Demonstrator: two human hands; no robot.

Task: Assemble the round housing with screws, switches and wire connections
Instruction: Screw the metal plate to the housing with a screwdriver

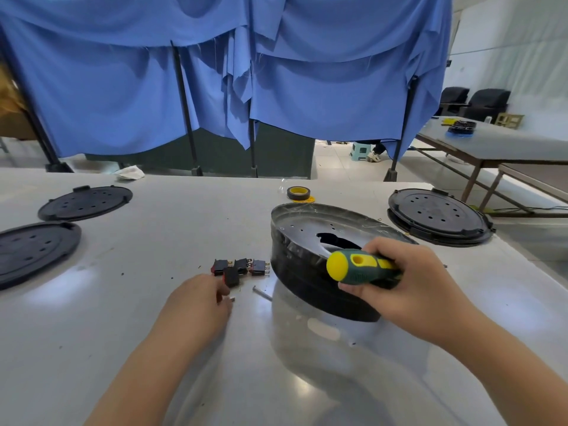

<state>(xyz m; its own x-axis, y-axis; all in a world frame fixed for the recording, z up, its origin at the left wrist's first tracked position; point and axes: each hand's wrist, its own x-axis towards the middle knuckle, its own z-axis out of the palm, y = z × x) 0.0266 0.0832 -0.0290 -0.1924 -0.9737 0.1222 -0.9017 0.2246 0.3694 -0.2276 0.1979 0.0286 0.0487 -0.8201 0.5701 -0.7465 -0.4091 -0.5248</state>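
Table (pixel 153 318): grey, glossy, filled the near scene.
Curtain (pixel 123 87): blue cloth hung on dark poles at the far edge.
Housing (pixel 307 241): round, black, wrapped in clear film, right of centre on the table, tilted with its near-left rim up; flat top had small holes and a ragged opening.
Lids: one stack far right (pixel 436 215), two flat on the left (pixel 84 202) (pixel 33 250).
Right hand (pixel 408 284): fingers wrapped around the screwdriver, at the housing's near edge.
Screwdriver (pixel 356 267): green and yellow handle, butt end pointed left; shaft hidden.
Left hand (pixel 196 299): on the table, fingertips pinched at a small pale piece (pixel 232 299); whether it was gripped, cannot tell.
Switches (pixel 239 269): four, black with red, clustered just left of the housing, just beyond the left fingertips.
Tape (pixel 298 193): yellow roll, behind the housing.
Screw (pixel 262 293): loose, near the housing's base.
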